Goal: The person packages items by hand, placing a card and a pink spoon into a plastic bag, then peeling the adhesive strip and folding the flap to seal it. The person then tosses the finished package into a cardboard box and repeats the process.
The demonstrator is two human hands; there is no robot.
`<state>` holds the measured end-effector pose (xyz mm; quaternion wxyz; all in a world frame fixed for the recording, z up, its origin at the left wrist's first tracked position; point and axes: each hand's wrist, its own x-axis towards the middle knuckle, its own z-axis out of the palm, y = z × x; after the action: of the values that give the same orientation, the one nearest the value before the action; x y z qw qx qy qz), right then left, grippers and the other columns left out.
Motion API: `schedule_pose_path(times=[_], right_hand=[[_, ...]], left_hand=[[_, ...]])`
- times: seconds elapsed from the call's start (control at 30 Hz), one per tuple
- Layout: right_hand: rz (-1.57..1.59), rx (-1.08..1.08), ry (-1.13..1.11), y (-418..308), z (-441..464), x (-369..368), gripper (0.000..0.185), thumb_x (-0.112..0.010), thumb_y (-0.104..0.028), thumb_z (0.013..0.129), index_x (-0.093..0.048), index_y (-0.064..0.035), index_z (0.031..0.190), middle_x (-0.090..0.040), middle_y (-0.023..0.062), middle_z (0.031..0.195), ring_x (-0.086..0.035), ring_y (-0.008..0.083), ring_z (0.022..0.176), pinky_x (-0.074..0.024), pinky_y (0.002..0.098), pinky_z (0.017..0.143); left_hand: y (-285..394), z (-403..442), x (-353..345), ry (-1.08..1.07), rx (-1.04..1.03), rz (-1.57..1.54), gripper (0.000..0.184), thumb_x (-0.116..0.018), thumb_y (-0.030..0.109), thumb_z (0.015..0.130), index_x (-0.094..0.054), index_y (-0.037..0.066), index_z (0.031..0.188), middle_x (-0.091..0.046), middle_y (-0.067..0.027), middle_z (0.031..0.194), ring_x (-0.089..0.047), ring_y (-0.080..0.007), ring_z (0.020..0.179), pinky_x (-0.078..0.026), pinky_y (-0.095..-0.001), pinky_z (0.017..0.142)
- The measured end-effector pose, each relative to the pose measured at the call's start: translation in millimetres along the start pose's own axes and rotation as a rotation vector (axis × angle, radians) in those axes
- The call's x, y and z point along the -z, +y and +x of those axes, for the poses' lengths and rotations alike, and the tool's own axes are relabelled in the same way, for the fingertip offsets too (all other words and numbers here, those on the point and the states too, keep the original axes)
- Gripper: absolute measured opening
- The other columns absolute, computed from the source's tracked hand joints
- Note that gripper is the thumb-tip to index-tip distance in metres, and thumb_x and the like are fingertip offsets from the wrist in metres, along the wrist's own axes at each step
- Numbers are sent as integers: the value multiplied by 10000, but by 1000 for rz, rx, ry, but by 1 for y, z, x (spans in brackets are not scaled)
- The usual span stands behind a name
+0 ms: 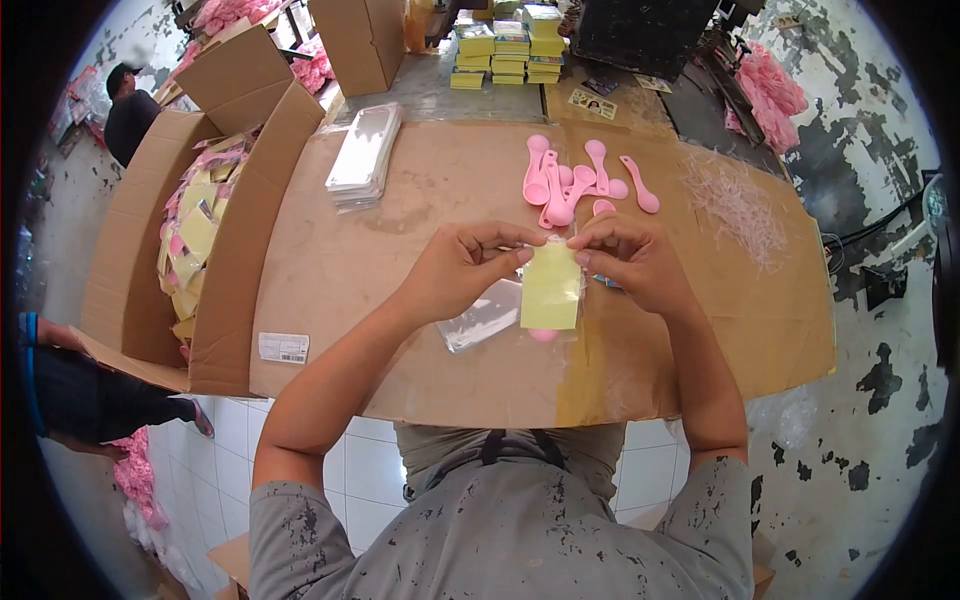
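Observation:
In front of me a small clear plastic bag with a yellow card (549, 288) hangs between my hands. A pink end (543, 335) shows below the card. My left hand (462, 268) pinches the bag's top left side with thumb and finger. At the top right, my right hand (637, 262) is closed on the same bag. Flat clear bags (484, 316) lie on the table beside my left hand. Just beyond the hands is a pile of pink plastic scoops (562, 190), with a separate pink scoop (640, 185) at its right. A small colourful piece is partly hidden under my right hand.
A cardboard box (240, 240) at left holds packed yellow-card bags (200, 225). A stack of clear bags (364, 155) and a label (284, 347) lie on the cardboard tabletop (420, 180). Card stacks (509, 50) stand behind; plastic strips (735, 205) lie right. Two people are at left.

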<state>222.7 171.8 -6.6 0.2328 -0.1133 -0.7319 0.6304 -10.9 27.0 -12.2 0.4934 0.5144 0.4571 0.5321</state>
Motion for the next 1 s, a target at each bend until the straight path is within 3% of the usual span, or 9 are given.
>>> schedule_pose_path(times=[0.23,0.47,0.57,0.67,0.73,0.8,0.87,0.93,1.0], right_hand=[[25,35,67,-8,1,-17,382,-700,16,954,-611,18,1325,-693,43,1086,-669,108,962,-547,286,865],[-60,-40,-24,2,1,-6,334,-721,6,938,-636,19,1260,-688,20,1025,-653,90,925,-528,268,811],[-29,0,-18,-3,2,-4,306,-722,4,940,-642,16,1235,-691,25,1029,-657,97,924,-526,264,815],[42,42,69,-9,4,-5,272,-717,-12,947,-657,10,1212,-696,29,1035,-663,109,927,-522,267,820],[22,76,174,-11,6,4,250,-713,-38,954,-679,-2,1200,-703,29,1040,-665,111,929,-520,272,821],[-381,34,269,-15,2,23,242,-721,-79,952,-704,-15,1185,-716,49,1047,-677,132,927,-525,300,831],[-656,-8,326,-15,-4,43,250,-732,-113,941,-723,-24,1174,-726,73,1054,-686,159,932,-529,329,845],[-801,-50,355,-11,-11,59,270,-746,-141,922,-737,-31,1168,-733,102,1062,-693,194,944,-531,358,863],[-912,-95,246,-16,-18,67,295,-769,-136,891,-732,-20,1160,-725,125,1047,-691,233,967,-531,377,878]], left_hand=[[1,0,-1,64,-27,46,273,-640,74,1040,-681,-40,1285,-745,-108,1162,-708,-116,1028,-597,-291,917],[1,1,-4,160,-218,-95,321,-659,82,1028,-633,-17,1332,-738,-104,1141,-713,-134,992,-594,-294,893],[-2,1,-10,186,-201,15,358,-681,101,1015,-611,-12,1347,-734,-105,1126,-709,-134,945,-602,-298,839],[8,-2,8,8,43,47,303,-717,137,994,-653,-20,1245,-739,-83,1037,-706,-129,892,-609,-300,808],[19,-2,26,104,7,60,251,-707,131,996,-674,-17,1196,-736,-86,1034,-707,-138,873,-610,-313,758],[26,-6,52,390,-239,-74,226,-694,153,1004,-693,-11,1159,-737,-85,1033,-713,-158,854,-610,-323,744],[36,-8,87,844,-604,-142,297,-603,183,1055,-614,1,1290,-667,-114,1275,-686,-195,1069,-588,-351,905],[76,-15,86,895,-796,-434,343,-531,218,1092,-527,54,1393,-617,-91,1310,-626,-200,1185,-528,-373,996],[50,-4,100,850,-722,-283,356,-528,229,1094,-523,50,1402,-611,-96,1333,-628,-206,1194,-522,-366,992]])
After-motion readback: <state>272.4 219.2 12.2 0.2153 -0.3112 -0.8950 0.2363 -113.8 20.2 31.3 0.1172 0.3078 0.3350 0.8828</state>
